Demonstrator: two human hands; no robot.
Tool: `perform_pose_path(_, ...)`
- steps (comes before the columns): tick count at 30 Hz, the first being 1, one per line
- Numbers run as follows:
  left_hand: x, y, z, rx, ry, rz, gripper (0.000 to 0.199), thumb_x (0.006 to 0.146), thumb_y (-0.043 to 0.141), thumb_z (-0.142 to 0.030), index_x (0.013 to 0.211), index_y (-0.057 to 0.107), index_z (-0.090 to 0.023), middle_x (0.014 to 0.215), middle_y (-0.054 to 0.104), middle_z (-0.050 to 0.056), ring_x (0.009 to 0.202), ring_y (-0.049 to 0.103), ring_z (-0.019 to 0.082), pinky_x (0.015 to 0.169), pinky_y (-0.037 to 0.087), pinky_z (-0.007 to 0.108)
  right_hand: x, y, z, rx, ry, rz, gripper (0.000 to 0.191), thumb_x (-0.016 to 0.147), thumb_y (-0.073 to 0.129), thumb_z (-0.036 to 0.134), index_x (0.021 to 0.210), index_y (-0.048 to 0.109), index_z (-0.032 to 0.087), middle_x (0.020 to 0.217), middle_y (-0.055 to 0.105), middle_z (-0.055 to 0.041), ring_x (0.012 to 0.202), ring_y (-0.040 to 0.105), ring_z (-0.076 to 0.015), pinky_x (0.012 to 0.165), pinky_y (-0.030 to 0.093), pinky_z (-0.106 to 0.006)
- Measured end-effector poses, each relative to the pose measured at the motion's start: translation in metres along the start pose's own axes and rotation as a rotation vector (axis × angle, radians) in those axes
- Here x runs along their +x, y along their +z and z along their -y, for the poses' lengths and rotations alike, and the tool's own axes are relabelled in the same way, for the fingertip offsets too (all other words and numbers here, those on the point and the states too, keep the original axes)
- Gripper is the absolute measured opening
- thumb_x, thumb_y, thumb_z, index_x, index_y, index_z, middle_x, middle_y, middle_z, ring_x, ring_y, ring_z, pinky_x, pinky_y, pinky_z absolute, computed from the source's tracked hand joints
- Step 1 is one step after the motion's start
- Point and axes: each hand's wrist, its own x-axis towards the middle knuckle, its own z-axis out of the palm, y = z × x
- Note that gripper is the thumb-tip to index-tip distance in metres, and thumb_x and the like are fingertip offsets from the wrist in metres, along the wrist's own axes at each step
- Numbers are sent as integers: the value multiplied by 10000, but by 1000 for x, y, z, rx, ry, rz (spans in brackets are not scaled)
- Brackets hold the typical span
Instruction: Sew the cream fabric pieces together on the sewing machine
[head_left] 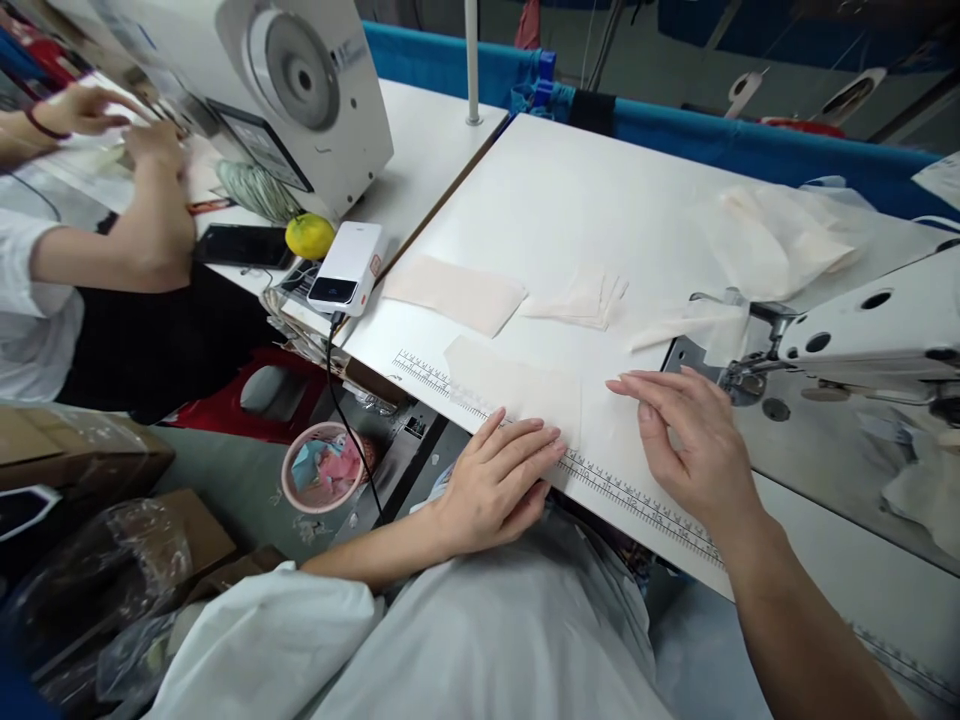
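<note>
My left hand (501, 482) lies flat at the table's front edge, fingers stretched over the near edge of a pale fabric piece (517, 385) and the printed ruler (622, 493). To its right, my right hand (694, 440) is held with fingers extended and thumb apart; nothing shows in it. It is beside the sewing machine's needle area (746, 375). Behind the fabric piece lie a pale pink fabric strip (454, 292) and a small stack of fabric pieces (577, 300). A narrow folded fabric piece (690, 325) rests by the presser foot.
A crumpled fabric pile (787, 240) sits at the back right. On the left are a white power bank (349, 265) with a cable, a yellow fruit (310, 236), a phone (244, 246) and another sewing machine (300, 100). A co-worker's arm (150, 215) is beyond. A pink basket (326, 470) stands below.
</note>
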Motion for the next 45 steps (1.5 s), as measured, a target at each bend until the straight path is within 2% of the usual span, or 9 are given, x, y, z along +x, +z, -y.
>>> perform_pose_path(5, -3, 1, 6, 66, -29, 38, 449, 934, 518, -216, 1375, 487, -135, 1387, 599, 109, 1362, 482, 222, 1227, 220, 455, 0, 2, -1, -9, -24, -14, 375, 931, 489, 98, 1266, 565, 248, 1057, 744, -47, 1073, 644, -245, 1079, 403, -528)
perform_pose_path(10, -4, -4, 10, 92, -18, 93, 478, 956, 524, -276, 1413, 461, -151, 1417, 573, 109, 1366, 482, 235, 1243, 160, 473, 0, -1, 0, -16, 10, -42, 345, 928, 491, 97, 1220, 585, 255, 1061, 743, -41, 1072, 647, -236, 1082, 404, -511)
perform_pose_path(14, 5, -8, 20, 149, 89, 149, 586, 955, 559, -368, 1468, 402, -131, 1465, 517, 137, 1405, 434, 280, 1240, 163, 496, 0, -5, 1, 13, 77, -81, 332, 937, 476, 113, 1215, 582, 260, 1048, 749, -25, 1072, 644, -218, 1087, 402, -499)
perform_pose_path(18, 12, -7, 29, 161, 217, 209, 560, 973, 551, -347, 1477, 395, -159, 1452, 539, 100, 1394, 454, 252, 1249, 153, 471, -1, -10, 1, 40, 140, -110, 316, 956, 453, 153, 1219, 587, 266, 1045, 753, -22, 1044, 650, -212, 1071, 418, -492)
perform_pose_path(24, 7, -4, 26, 154, 217, 164, 476, 956, 590, -270, 1410, 480, -176, 1410, 580, 94, 1355, 503, 240, 1202, 275, 442, -3, -19, 3, 65, 145, -143, 306, 964, 443, 149, 1210, 585, 263, 1003, 759, -14, 982, 659, -196, 1081, 403, -498)
perform_pose_path(30, 3, -1, 25, 130, 246, 107, 432, 926, 635, -205, 1347, 539, -187, 1339, 641, 84, 1308, 549, 225, 1182, 307, 427, -8, -29, 6, 81, 173, -129, 295, 965, 441, 157, 1182, 603, 273, 981, 759, 0, 970, 667, -188, 1107, 379, -500)
perform_pose_path(37, 5, -1, 18, 129, 236, 95, 429, 901, 650, -203, 1320, 555, -183, 1341, 630, 121, 1321, 530, 267, 1169, 325, 482, -10, -30, 8, 91, 164, -126, 294, 964, 442, 142, 1171, 607, 269, 957, 761, 3, 958, 667, -191, 1096, 379, -510)
perform_pose_path(41, 7, -2, 13, 156, 224, 92, 422, 896, 657, -233, 1306, 568, -186, 1341, 625, 133, 1308, 532, 290, 1165, 318, 520, -10, -27, 9, 103, 127, -77, 311, 962, 439, 137, 1192, 594, 279, 983, 760, 12, 1000, 659, -191, 1111, 360, -518)
perform_pose_path(45, 6, 0, 13, 158, 206, 128, 419, 896, 653, -236, 1309, 580, -223, 1369, 605, 118, 1311, 525, 287, 1174, 302, 524, -10, -18, 13, 117, 37, 88, 366, 953, 406, 106, 1235, 583, 257, 1116, 731, -23, 1176, 601, -198, 1163, 292, -526)
